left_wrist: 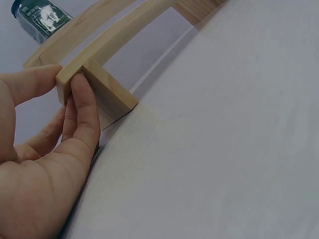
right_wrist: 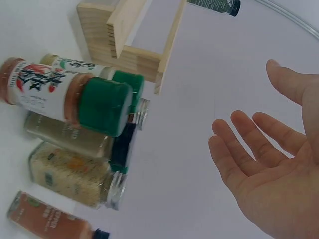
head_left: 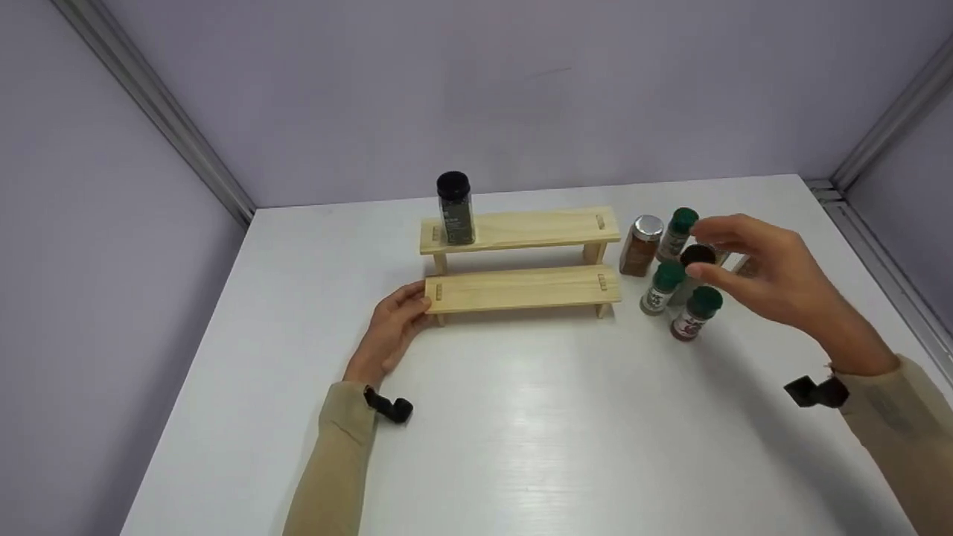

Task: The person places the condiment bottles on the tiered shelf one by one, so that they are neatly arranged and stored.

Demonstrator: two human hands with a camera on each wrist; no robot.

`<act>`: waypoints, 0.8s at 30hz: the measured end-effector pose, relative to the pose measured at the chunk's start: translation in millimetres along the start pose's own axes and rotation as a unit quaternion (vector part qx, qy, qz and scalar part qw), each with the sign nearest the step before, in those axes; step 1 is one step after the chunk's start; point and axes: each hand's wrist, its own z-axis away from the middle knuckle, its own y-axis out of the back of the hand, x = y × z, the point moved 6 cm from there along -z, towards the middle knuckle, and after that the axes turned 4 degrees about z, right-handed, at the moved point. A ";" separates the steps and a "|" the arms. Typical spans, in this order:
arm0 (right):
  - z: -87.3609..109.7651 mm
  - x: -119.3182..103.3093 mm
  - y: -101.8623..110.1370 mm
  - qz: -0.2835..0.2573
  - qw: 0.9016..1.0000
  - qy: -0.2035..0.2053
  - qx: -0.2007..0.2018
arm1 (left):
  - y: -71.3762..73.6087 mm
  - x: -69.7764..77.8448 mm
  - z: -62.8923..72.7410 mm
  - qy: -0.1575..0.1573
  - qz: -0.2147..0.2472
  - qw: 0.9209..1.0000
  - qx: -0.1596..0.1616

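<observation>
My left hand [head_left: 391, 327] pinches the left end of the lower wooden shelf [head_left: 521, 289] between thumb and fingers, plain in the left wrist view. Behind it is a raised wooden shelf [head_left: 543, 229], with a black-capped spice jar [head_left: 458, 219] upright at its left end. Over a cluster of spice jars at the right hovers my right hand [head_left: 782, 275], fingers apart and nothing held. Under or beside it are a black-capped jar [head_left: 698, 255], partly hidden, and green-capped jars [head_left: 692, 316] [head_left: 658, 294]. In the right wrist view the palm and fingers [right_wrist: 244, 162] stand apart from every jar.
A silver-capped jar of reddish-brown spice [head_left: 639, 249] stands just right of the shelves, with another green-capped jar [head_left: 676, 234] beside it. The right wrist view shows a silver-capped jar of pale grains [right_wrist: 70, 174] and an orange-brown jar [right_wrist: 50, 219]. Walls border the white table [head_left: 521, 432].
</observation>
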 end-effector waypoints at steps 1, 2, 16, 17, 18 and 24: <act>5.5 4.9 -0.6 -0.001 1.000 -0.007 0.000 | 0.0 -0.2 0.0 0.001 -0.001 1.000 0.000; 10.7 10.1 -1.3 -0.004 1.000 -0.015 0.000 | -0.1 -0.2 -0.2 0.001 -0.001 1.000 -0.001; 55.9 71.2 -37.5 -0.099 0.991 -0.094 0.004 | 0.1 -0.5 -0.7 -0.003 0.007 1.000 -0.009; 57.8 74.4 -40.0 -0.098 0.990 -0.102 0.004 | 0.0 -0.5 -0.6 -0.003 0.009 1.000 -0.008; 59.4 77.4 -42.4 -0.098 0.989 -0.109 0.003 | 0.0 -0.5 -0.8 -0.004 0.011 1.000 -0.007; 65.3 89.1 -54.7 -0.108 0.983 -0.147 -0.006 | 0.3 0.0 1.0 -0.006 0.014 1.000 -0.009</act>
